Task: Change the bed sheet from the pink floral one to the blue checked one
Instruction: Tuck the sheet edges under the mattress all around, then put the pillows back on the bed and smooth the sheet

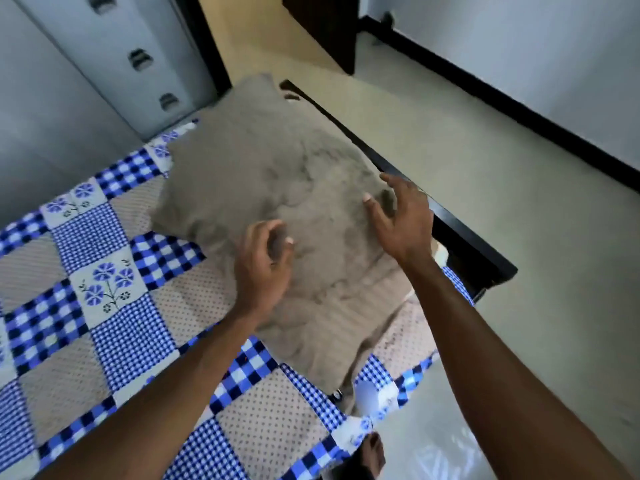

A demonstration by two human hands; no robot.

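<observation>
Since the blue checked sheet (pixel 104 306) covers the bed as far as the view reaches, the main swap looks done. Its patchwork of checks, dotted squares and blue flowers lies flat across the mattress and hangs over the near edge. No pink floral sheet shows anywhere, so I cannot say where it lies. A tan pillow (pixel 277 168) sits on the sheet at the bed's right corner, beside the dark bed frame (pixel 464 233), somewhat blurred and askew to the edges. What seems left is small: squaring the pillow, and perhaps tucking the sheet at the near edge, where a fold looks loose.

Both arms reach forward over the bed. The left hand (pixel 263 268) hovers over the pillow's near part, fingers loosely curled and gripping nothing; whether the fingertips touch the cloth I cannot tell. The right hand (pixel 401 220) is over the pillow's right edge, fingers spread apart and empty, palm turned down and inward. A foot (pixel 372 455) stands on the floor (pixel 502 174) at the bed's near edge.
</observation>
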